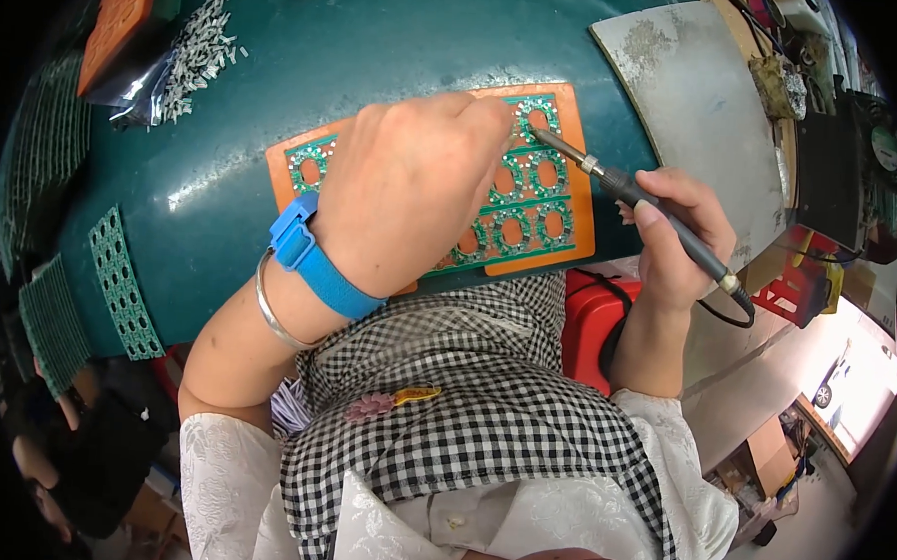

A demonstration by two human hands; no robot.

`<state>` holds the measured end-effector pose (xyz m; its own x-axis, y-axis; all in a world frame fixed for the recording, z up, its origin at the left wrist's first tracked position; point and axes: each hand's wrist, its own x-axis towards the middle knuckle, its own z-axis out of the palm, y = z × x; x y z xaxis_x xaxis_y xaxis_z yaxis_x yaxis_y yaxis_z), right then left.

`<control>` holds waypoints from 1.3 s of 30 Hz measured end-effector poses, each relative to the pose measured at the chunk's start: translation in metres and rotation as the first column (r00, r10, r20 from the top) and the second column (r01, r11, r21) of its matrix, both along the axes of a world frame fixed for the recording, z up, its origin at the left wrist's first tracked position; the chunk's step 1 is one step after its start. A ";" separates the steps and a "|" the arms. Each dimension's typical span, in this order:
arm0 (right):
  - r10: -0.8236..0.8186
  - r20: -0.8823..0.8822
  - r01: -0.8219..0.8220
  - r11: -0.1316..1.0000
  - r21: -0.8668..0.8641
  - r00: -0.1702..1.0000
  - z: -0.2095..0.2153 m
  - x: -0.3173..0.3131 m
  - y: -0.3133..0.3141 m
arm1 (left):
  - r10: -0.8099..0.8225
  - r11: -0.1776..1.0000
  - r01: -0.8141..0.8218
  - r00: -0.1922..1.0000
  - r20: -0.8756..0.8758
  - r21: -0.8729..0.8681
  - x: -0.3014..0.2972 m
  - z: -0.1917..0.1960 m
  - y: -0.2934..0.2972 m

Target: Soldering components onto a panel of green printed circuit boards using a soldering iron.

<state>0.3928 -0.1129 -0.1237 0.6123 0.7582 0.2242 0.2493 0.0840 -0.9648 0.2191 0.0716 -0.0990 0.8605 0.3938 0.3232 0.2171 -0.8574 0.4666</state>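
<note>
My right hand [683,235] grips a soldering iron [702,253] like a pen. The iron's metal tip reaches left to the upper right part of a green circuit board panel [512,205], at one of its ring-shaped boards. My left hand [414,163] is closed over the panel, its back toward the view and a blue strap [334,275] round its wrist. Its fingertips, and whatever they pinch, are hidden behind the hand, which also covers much of the panel. An orange tray [583,226] lies under the panel on the dark green tabletop.
Many small pale parts [193,54] lie heaped at the far left beside an orange block [120,10]. Another green panel [126,281] and stacked panels [55,313] line the left edge. A grey sheet [692,90] lies at right. Another person's arm [35,462] shows lower left.
</note>
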 end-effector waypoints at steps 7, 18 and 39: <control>0.085 0.049 -0.085 0.996 -0.009 0.995 -0.006 0.008 -0.003 | -0.001 0.999 0.001 1.000 -0.016 -0.032 0.003 -0.004 0.000; 0.106 0.196 -0.110 0.994 0.005 0.975 0.002 0.006 -0.001 | -0.038 0.999 0.037 0.999 -0.030 -0.019 0.005 -0.003 0.000; -0.216 -0.029 0.218 0.962 0.165 0.976 -0.027 0.020 -0.027 | 0.267 0.903 -0.398 0.815 0.515 0.161 -0.061 0.055 0.062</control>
<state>0.4132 -0.1396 -0.1506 0.7613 0.5592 0.3283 0.2688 0.1886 -0.9446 0.1584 0.1338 -0.0444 0.4080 0.4770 0.7785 0.3211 -0.8731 0.3667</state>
